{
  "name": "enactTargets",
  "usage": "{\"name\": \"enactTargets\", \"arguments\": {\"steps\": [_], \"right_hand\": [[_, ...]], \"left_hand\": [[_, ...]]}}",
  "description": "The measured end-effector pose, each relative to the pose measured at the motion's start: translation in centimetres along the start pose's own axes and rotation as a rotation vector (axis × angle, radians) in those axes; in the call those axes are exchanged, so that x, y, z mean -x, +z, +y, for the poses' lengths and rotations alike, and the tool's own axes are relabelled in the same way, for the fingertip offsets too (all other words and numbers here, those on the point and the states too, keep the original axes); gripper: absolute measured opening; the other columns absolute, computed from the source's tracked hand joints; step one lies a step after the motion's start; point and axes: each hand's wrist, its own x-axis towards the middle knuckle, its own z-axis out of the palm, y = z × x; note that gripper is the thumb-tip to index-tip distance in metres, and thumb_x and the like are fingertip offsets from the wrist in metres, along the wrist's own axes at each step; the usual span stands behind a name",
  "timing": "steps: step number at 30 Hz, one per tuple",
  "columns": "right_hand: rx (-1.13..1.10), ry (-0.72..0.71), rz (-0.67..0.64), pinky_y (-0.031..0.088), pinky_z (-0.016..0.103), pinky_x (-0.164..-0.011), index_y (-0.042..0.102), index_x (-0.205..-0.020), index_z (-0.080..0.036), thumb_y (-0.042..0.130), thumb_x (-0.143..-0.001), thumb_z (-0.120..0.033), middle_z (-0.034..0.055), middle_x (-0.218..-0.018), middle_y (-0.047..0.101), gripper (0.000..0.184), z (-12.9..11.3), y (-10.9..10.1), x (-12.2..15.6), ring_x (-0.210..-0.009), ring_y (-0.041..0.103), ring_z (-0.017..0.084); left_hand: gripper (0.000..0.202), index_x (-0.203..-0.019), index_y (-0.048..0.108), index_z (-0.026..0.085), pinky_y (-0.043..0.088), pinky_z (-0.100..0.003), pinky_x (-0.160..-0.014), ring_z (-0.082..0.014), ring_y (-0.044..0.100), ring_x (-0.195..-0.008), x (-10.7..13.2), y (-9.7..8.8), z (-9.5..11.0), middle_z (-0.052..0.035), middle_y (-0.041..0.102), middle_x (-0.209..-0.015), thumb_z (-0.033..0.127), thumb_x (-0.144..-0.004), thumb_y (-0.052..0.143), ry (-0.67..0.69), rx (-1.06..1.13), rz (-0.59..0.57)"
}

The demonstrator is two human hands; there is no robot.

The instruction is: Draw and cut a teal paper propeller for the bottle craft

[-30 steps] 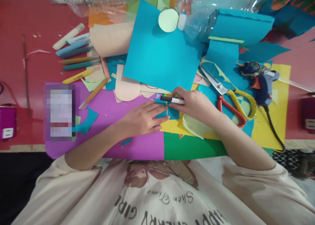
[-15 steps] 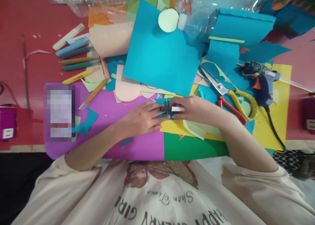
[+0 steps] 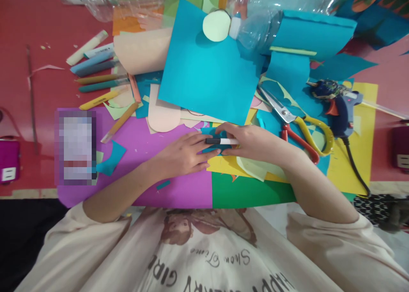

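Note:
My left hand point(image 3: 183, 154) lies flat with its fingers stretched out, pressing down a small teal paper piece point(image 3: 212, 135) on the purple sheet point(image 3: 140, 155). My right hand point(image 3: 252, 142) is closed around a white marker with a black tip point(image 3: 220, 141), held sideways with the tip against the teal piece, just beside my left fingertips. Part of the teal piece is hidden under both hands.
A large teal sheet point(image 3: 207, 70) lies beyond the hands. Scissors with red and yellow handles point(image 3: 297, 123) and a blue glue gun point(image 3: 338, 106) sit to the right. Several markers point(image 3: 96, 74) lie at the left, plastic bottles point(image 3: 255, 23) at the back, a green sheet point(image 3: 249, 192) near me.
My right hand has moved the marker down and slightly left onto the teal piece. My left hand has stayed flat on the paper.

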Motion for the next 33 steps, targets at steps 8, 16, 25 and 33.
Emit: {"name": "enactTargets", "arguments": {"steps": [8, 16, 25, 33], "right_hand": [[0.011, 0.037, -0.049, 0.029, 0.021, -0.049, 0.053, -0.127, -0.018, 0.063, -0.085, -0.030, 0.0002, -0.066, 0.063, 0.045, -0.12, -0.11, -0.09, -0.051, 0.052, 0.014], [0.026, 0.062, -0.049, 0.028, 0.021, -0.049, 0.053, -0.126, -0.018, 0.063, -0.085, -0.032, -0.0006, -0.064, 0.061, 0.044, -0.22, -0.17, -0.03, -0.051, 0.052, 0.014], [0.039, 0.022, 0.011, 0.028, 0.021, -0.048, 0.054, -0.124, -0.019, 0.064, -0.084, -0.030, -0.0013, -0.063, 0.061, 0.042, 0.00, 0.17, -0.04, -0.050, 0.053, 0.014], [0.057, 0.053, -0.015, 0.032, 0.022, -0.050, 0.052, -0.128, -0.019, 0.063, -0.085, -0.033, 0.0013, -0.069, 0.065, 0.046, 0.11, 0.39, -0.07, -0.056, 0.058, 0.017]], "left_hand": [[0.033, -0.118, 0.066, 0.014, 0.053, -0.046, -0.096, -0.0294, 0.063, -0.115, 0.07, 0.04, 0.07, -0.0138, 0.070, -0.114, 0.028, -0.097, 0.046, 0.000, 0.027, 0.003], [0.033, -0.121, 0.064, 0.015, 0.050, -0.046, -0.100, -0.0283, 0.061, -0.119, 0.16, 0.03, 0.08, -0.0134, 0.069, -0.118, 0.028, -0.097, 0.046, -0.018, 0.039, -0.034], [0.035, -0.125, 0.061, 0.016, 0.049, -0.045, -0.103, -0.0271, 0.059, -0.121, 0.43, 0.29, 0.18, -0.0132, 0.068, -0.121, 0.030, -0.097, 0.046, -0.033, 0.048, -0.050], [0.036, -0.126, 0.060, 0.015, 0.049, -0.045, -0.102, -0.0274, 0.059, -0.121, 0.34, 0.21, 0.18, -0.0138, 0.068, -0.121, 0.029, -0.097, 0.045, -0.031, 0.043, -0.057]]}}
